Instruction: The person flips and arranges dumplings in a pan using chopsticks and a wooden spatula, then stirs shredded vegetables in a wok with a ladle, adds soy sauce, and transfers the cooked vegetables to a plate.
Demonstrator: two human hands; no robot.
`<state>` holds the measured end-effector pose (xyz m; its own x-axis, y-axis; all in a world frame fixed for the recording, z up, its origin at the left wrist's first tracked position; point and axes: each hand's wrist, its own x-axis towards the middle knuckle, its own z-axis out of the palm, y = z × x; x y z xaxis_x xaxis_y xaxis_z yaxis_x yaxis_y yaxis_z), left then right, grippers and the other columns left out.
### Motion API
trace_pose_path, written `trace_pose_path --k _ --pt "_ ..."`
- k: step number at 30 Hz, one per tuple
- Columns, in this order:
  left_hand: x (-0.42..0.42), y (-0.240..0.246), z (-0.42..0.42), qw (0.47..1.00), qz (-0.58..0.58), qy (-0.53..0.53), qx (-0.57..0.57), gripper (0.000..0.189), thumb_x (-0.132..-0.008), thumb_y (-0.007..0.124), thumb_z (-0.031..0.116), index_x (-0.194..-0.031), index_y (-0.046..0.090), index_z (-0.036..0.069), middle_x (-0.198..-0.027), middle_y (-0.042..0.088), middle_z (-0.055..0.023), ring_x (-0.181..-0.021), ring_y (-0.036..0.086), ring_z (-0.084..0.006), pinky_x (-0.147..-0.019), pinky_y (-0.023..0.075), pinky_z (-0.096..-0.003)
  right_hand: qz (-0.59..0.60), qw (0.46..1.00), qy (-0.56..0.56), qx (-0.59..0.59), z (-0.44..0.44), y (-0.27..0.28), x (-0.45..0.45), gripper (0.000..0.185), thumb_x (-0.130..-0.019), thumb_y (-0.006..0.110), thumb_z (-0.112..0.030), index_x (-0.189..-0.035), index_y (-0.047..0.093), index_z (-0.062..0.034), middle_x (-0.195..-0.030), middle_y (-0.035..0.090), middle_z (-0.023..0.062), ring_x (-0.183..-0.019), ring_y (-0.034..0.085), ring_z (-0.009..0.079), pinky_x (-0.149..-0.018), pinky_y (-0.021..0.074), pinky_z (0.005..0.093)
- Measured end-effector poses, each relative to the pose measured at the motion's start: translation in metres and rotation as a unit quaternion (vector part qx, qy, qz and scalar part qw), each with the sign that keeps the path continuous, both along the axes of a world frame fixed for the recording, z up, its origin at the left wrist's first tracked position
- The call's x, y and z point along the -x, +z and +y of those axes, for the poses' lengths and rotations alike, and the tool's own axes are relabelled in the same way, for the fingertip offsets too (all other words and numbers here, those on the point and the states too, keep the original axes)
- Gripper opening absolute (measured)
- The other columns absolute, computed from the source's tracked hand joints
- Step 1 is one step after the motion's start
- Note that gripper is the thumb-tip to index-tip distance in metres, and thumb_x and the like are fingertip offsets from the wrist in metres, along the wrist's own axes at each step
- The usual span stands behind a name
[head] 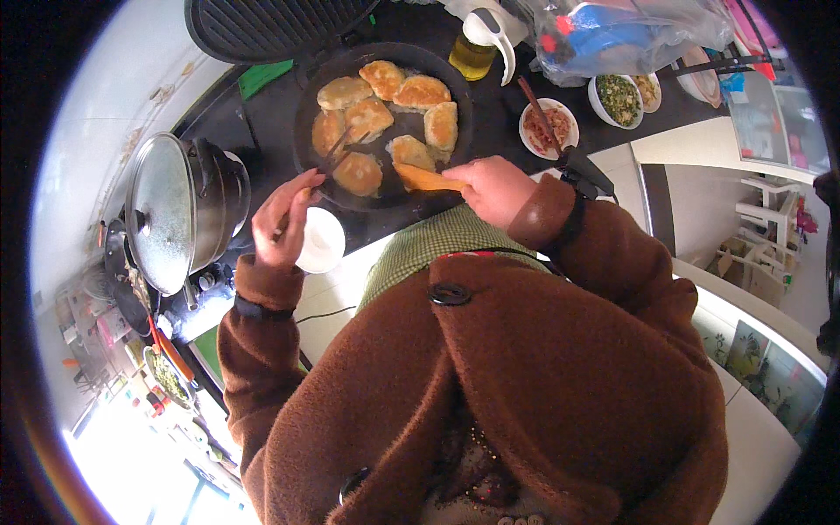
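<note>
Several browned, filled dough pieces (369,119) lie in a round black electric griddle pan (462,85). My left hand (285,216) grips a pair of chopsticks (336,146) at the pan's lower left, their tips over the dough pieces. My right hand (492,190) holds an orange spatula (426,179) at the pan's lower right. Its blade is at the lower edge of one browned piece (411,152); whether it is underneath is unclear. A white bowl (321,241) sits beside my left hand, below the pan.
A lidded steel pot (164,213) stands left. The griddle's ridged lid (275,26) is raised behind. An oil jug (474,56), a bowl of reddish filling (548,131) with chopsticks and a bowl of chopped greens (617,102) stand right.
</note>
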<state>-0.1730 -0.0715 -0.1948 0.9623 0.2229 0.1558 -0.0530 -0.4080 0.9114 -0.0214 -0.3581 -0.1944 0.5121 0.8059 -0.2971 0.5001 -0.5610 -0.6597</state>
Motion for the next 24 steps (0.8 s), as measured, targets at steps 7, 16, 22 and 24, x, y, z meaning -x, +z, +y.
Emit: trace_pose_path --k 7,16,22,24 --pt "0.024 0.014 0.003 0.994 0.073 0.075 0.037 0.027 -0.099 0.049 0.014 -0.112 0.063 -0.005 -0.092 0.069 -0.0109 -0.075 0.061 -0.0132 -0.073 0.0502 -0.0256 -0.151 0.983 0.012 0.102 -0.002 0.011 -0.001 0.039 -0.077 0.055 -0.002 -0.116 0.061 -0.0057 -0.089 0.062 0.0165 -0.079 0.063 0.0371 -0.07 0.0517 0.0458" --pt "0.025 -0.006 -0.045 0.977 0.064 0.096 0.179 0.032 -0.101 0.046 0.019 -0.112 0.061 -0.008 -0.094 0.068 -0.0129 -0.075 0.063 -0.0159 -0.072 0.0515 -0.0279 -0.169 0.985 -0.024 0.015 0.008 0.008 -0.005 0.038 -0.08 0.056 -0.001 -0.117 0.059 -0.0047 -0.088 0.062 0.0179 -0.08 0.063 0.0378 -0.07 0.0514 0.0445" --pt "0.029 0.014 -0.022 0.994 -0.016 0.065 0.086 0.028 -0.099 0.046 0.013 -0.106 0.064 -0.007 -0.087 0.069 -0.0111 -0.068 0.059 -0.0121 -0.065 0.0486 -0.025 -0.085 0.993 -0.022 -0.078 0.012 -0.002 0.006 0.032 -0.081 0.056 0.0 -0.111 0.063 -0.0018 -0.087 0.063 0.0215 -0.081 0.063 0.0385 -0.071 0.0512 0.0437" --pt "0.016 0.018 -0.011 0.995 -0.02 0.092 0.046 0.029 -0.1 0.045 0.013 -0.108 0.064 -0.006 -0.089 0.069 -0.0108 -0.071 0.06 -0.012 -0.067 0.0499 -0.0247 -0.052 0.996 -0.031 -0.063 0.011 -0.004 0.009 0.031 -0.081 0.056 0.0 -0.112 0.064 -0.0019 -0.088 0.064 0.0217 -0.081 0.063 0.039 -0.071 0.0509 0.0433"
